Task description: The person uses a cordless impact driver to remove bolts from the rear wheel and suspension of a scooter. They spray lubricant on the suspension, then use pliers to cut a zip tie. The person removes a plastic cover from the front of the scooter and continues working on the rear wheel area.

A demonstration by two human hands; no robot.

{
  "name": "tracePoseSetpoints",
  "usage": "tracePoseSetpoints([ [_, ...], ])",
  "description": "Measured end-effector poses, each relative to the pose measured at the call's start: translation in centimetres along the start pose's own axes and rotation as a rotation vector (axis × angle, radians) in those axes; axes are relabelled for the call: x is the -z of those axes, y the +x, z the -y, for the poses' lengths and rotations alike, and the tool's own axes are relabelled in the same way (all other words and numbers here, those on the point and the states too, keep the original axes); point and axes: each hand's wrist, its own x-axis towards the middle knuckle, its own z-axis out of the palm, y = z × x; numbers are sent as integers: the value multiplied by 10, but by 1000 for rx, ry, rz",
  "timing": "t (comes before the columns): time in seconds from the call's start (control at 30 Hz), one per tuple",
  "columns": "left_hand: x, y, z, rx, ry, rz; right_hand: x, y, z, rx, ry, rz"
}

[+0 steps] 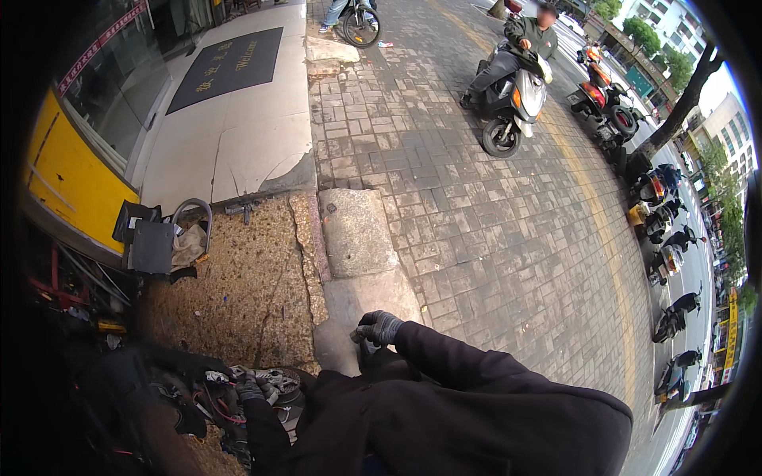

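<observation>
My left hand (251, 387), in a grey glove, is low on the left among dark machine parts and wires. Its fingers are curled beside a silvery metal part (279, 382); what they grip is too small and shadowed to make out. A red cable (230, 414) runs just below that hand. Farther right, my right hand (376, 327), also gloved, is held out over the pale stone step. Its fingers are bent together, and whatever they may hold is hidden.
A dark box (152, 246) with cloth and a curved grey tube (198, 208) stands on the speckled slab (238, 293). A black mat (226, 67) lies by the glass door. On the brick pavement, a person sits on a silver scooter (516, 99). Several scooters stand along the road.
</observation>
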Motion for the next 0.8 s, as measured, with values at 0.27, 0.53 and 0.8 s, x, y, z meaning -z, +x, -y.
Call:
tracePoseSetpoints([
  [0.27, -136, -87, -43, 7, -252, 823, 21, 66, 73, 30, -26, 224],
  [0.53, -202, -112, -102, -356, -160, 838, -8, 102, 102, 54, 150, 231],
  [0.8, -198, -73, -169, -470, -60, 720, -24, 134, 173, -222, 170, 233],
])
